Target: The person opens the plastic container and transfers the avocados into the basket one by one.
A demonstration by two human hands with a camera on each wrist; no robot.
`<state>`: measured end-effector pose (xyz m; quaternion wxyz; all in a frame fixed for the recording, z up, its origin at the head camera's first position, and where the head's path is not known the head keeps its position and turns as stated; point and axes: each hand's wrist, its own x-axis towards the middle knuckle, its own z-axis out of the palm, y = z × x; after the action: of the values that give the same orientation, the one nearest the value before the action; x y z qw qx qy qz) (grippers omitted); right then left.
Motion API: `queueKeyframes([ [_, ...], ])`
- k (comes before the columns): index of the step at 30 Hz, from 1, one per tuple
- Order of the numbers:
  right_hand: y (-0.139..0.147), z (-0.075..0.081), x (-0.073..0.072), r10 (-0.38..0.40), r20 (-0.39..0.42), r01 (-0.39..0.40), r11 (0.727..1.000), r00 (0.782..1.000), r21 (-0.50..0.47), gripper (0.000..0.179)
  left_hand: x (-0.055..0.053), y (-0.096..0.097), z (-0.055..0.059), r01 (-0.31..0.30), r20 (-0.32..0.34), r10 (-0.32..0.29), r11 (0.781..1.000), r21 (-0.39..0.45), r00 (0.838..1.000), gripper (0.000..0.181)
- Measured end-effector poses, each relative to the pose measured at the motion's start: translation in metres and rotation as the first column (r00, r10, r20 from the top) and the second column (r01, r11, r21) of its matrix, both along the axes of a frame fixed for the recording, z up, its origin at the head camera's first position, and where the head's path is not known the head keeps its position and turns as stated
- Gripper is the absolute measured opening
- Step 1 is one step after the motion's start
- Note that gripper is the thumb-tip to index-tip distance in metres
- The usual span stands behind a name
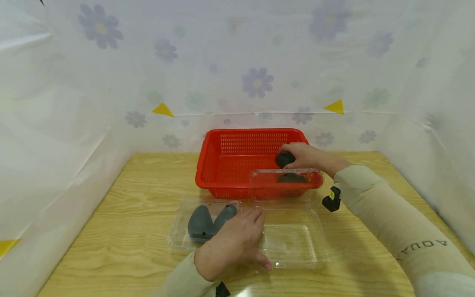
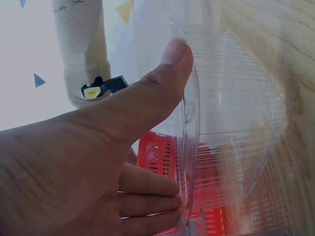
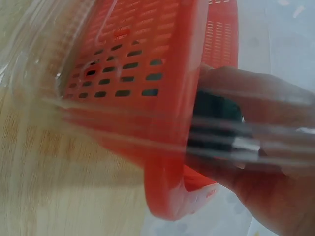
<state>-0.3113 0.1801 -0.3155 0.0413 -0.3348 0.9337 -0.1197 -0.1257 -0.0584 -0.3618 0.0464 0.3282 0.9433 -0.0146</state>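
My right hand grips a dark green avocado at the right end of the red plastic basket. Another avocado lies in the basket, seen through the raised clear lid of a plastic box. My left hand rests along the left edge of that clear clamshell box, which holds nothing. In the left wrist view the thumb presses the box's rim and the straight fingers touch it further along. Right beside the left hand, two avocados lie in a second clear box.
A wooden table carries the boxes and basket. Behind it hangs a white flowered sheet, which also runs along both sides. The raised lid stands between the open box and the basket's front right corner.
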Motion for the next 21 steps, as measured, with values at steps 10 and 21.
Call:
queueKeyframes([
  [10, 0.009, -0.008, -0.003, 0.015, -0.025, -0.015, 1.0, 1.0, 0.004, 0.047, 0.0, 0.0, -0.001, 0.003, -0.001, -0.003, 1.0, 0.025, 1.0, 0.118],
  [21, 0.011, -0.026, 0.002, -0.015, -0.101, 0.012, 1.0, 0.995, -0.029, 0.053, 0.0, 0.0, -0.001, -0.013, 0.02, 0.012, 0.999, 0.033, 1.0, 0.119],
])
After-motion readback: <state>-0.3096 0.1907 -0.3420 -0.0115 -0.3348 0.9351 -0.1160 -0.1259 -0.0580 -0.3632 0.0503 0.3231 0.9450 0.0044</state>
